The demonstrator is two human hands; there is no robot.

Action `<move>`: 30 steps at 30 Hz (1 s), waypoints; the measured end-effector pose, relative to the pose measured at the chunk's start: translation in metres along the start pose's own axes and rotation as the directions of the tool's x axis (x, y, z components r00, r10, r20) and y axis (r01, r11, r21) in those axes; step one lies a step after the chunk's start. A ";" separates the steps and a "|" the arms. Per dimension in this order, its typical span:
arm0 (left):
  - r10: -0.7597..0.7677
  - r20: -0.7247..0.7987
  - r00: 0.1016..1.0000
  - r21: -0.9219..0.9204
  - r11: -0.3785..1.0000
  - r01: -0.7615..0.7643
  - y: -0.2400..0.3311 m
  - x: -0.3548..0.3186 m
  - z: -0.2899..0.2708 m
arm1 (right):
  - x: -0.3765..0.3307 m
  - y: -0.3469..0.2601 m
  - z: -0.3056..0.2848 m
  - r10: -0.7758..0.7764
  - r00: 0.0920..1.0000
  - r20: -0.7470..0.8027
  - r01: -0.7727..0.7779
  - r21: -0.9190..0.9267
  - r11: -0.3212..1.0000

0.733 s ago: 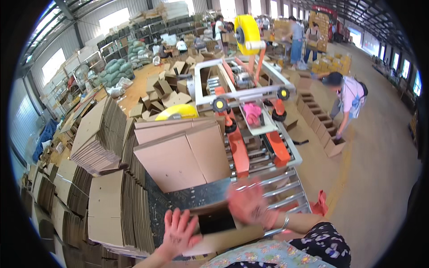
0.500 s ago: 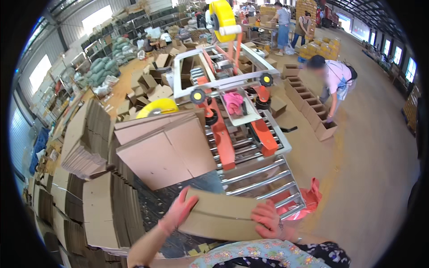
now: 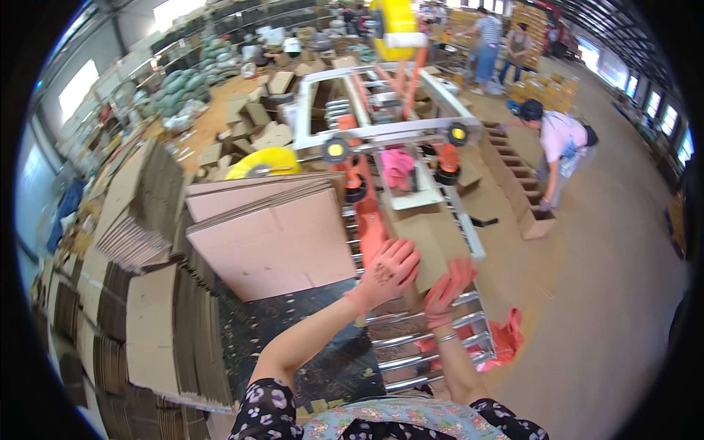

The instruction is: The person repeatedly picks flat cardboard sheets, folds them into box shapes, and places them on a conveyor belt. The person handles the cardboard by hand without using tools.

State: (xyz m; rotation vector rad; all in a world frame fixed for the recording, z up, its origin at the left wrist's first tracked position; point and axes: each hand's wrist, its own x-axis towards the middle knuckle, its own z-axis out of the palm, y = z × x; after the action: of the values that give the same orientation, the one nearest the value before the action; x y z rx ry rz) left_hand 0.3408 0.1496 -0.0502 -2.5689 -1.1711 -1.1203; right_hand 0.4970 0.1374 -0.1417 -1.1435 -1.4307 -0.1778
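Observation:
A narrow brown cardboard box (image 3: 433, 235) lies lengthwise on the metal rollers (image 3: 400, 364), its far end under the frame of the carton taping machine (image 3: 400, 134). My left hand (image 3: 389, 271), in a pink glove, grips the box's near left side with its fingers curled. At the near right end, my right hand (image 3: 449, 290), gloved alike, holds the box with its thumb and fingers; it is slightly blurred. Both arms reach forward. Orange side guides (image 3: 372, 235) flank the rollers; the left hand partly hides one. A pink cloth (image 3: 397, 169) lies in the machine's tray above the box.
Flat cartons (image 3: 275, 242) lean on a dark table (image 3: 308, 345) at left, beside more bundled flat cardboard (image 3: 158, 326). A yellow tape roll (image 3: 262, 164) stands behind them. At right, a person (image 3: 561, 139) bends over a row of open boxes (image 3: 517, 176). Red plastic (image 3: 506, 337) lies by the rollers.
Both hands have carried the box forward and right, from in front of my body onto the rollers. It has turned from crosswise to lengthwise, and its far end is now under the machine.

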 end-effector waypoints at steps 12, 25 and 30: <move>-0.514 -0.257 0.819 0.722 0.461 0.516 -0.118 -0.169 -0.212 | 0.051 -0.204 0.208 -0.746 0.513 0.424 0.488 0.571 0.660; -0.569 0.259 0.780 0.687 0.676 0.265 0.028 -0.188 -0.239 | 0.095 -0.161 -0.063 -0.962 0.111 0.250 -0.644 0.755 0.122; -0.434 0.645 0.629 0.417 0.890 0.187 0.083 -0.198 -0.187 | 0.002 -0.176 -0.054 -0.703 -0.468 0.536 -0.548 0.449 0.706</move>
State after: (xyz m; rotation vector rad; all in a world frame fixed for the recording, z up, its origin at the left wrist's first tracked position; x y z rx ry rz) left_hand 0.2036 -0.0988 -0.0298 -2.6397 -1.8276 0.1824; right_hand 0.4100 0.0135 -0.0377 0.1550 -2.8199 1.9084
